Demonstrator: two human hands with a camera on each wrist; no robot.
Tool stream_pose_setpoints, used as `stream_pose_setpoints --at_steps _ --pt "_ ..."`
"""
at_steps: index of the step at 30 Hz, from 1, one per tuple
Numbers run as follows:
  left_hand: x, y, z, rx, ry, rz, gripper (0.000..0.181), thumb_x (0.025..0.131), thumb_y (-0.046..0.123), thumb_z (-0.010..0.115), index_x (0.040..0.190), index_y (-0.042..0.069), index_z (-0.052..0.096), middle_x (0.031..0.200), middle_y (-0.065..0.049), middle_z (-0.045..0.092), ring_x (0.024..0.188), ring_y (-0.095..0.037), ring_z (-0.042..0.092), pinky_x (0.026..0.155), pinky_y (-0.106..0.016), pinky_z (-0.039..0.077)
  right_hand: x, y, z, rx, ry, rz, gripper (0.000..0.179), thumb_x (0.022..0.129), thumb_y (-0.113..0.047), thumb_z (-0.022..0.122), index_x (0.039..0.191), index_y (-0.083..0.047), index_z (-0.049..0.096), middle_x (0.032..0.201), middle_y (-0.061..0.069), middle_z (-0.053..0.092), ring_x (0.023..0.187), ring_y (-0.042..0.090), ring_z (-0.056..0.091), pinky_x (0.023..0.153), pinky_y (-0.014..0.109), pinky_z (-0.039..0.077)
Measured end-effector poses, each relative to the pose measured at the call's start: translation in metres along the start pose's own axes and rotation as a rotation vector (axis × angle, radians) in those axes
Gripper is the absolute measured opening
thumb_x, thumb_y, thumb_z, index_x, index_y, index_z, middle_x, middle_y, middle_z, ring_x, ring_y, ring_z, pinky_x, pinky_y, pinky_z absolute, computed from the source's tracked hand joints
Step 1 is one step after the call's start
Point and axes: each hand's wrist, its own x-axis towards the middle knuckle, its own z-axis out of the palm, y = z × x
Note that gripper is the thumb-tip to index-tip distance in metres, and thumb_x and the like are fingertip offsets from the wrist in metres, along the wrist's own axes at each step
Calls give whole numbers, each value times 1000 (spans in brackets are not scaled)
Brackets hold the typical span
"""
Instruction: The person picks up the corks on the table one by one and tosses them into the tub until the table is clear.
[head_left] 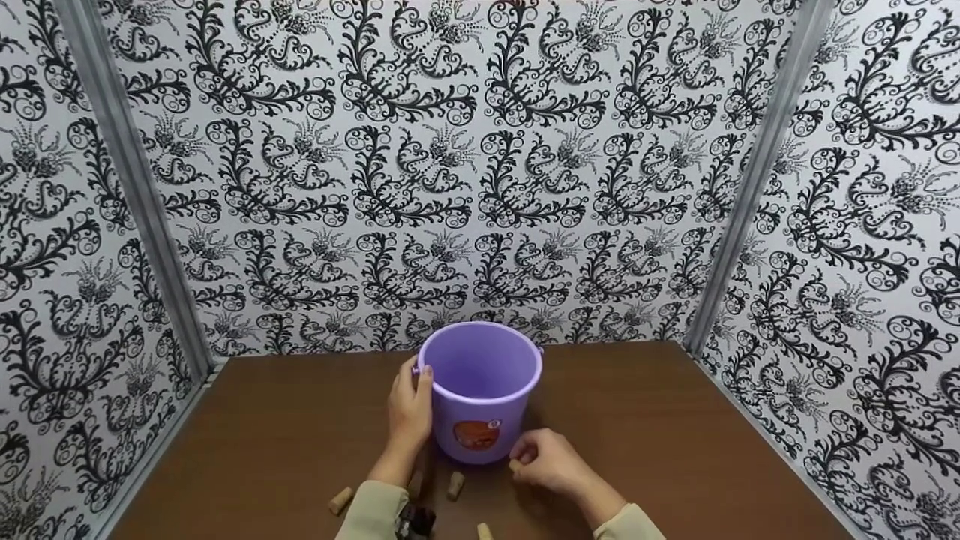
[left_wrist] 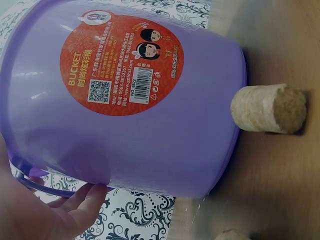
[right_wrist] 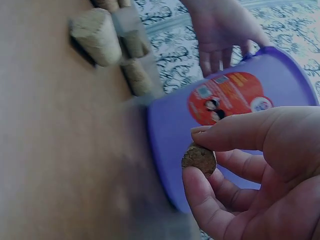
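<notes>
Pale creamy yellow on both arms, and there's my left sleeve (head_left: 373, 510), plain, loose-looking, finishing in a neat edge! Just beside it sits a black, blocky gadget (head_left: 415, 520), glossy glints on it, the finer details too small to call! Across to my right sleeve (head_left: 630, 523), a matching shade, plain again! And my fingers (right_wrist: 240, 131), bare and slender, rounded at the tips, one short nail showing!
</notes>
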Motion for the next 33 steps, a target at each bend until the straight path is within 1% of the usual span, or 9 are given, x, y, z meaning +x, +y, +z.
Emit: stream_pose_setpoints --at_steps 3,7,13,19,23,27,30,33 --pt "0 -1 -1 -4 0 7 39 108 28 56 139 5 64 134 -24 69 127 -43 64 111 -61 48 0 0 -8 -5 21 -5 11 77 -7 79 86 -8 75 74 -1 69 67 7 60 57 21 51" --pt "-1 -2 0 -8 -7 -1 39 109 28 56 139 5 64 135 -24 69 127 -44 64 111 -61 48 -1 1 -17 -5 42 -9 10 77 -8 79 87 -7 75 75 0 70 67 8 60 57 22 50" --pt "-2 -1 -2 -16 -18 -13 40 109 28 57 140 4 63 137 -26 67 129 -45 63 113 -62 47 -1 3 -23 -20 63 24 8 79 -7 79 86 -8 75 74 -1 68 65 8 59 56 23 49" --pt "-1 1 -3 -21 -21 -30 41 109 29 56 142 5 62 138 -26 66 131 -46 62 114 -63 46 2 4 -33 -40 94 41 7 80 -8 78 87 -9 76 75 -1 68 67 10 60 59 26 51" --pt "0 2 -2 -20 -10 -34 41 109 29 57 141 5 63 137 -26 67 129 -45 62 113 -62 47 1 4 -49 -57 138 76 7 82 -9 79 88 -9 76 77 1 68 72 12 60 63 28 52" --pt "1 4 0 -15 -1 -15 41 108 28 56 141 3 62 136 -27 67 129 -46 62 113 -62 47 -2 4 -67 7 189 126 13 84 -6 79 95 -1 76 83 6 72 73 14 63 65 28 54" --pt "0 4 0 -1 -10 -19 42 108 27 56 141 2 62 135 -28 67 129 -47 62 113 -62 47 -2 3 -75 44 234 173 15 84 -5 79 98 -1 76 84 8 73 71 16 65 64 27 55" --pt "1 5 -1 3 -14 -32 42 108 27 56 141 2 62 135 -28 67 129 -47 62 113 -63 46 1 0 -81 46 274 202 15 85 -6 80 98 -1 77 83 7 73 71 18 67 64 27 55"
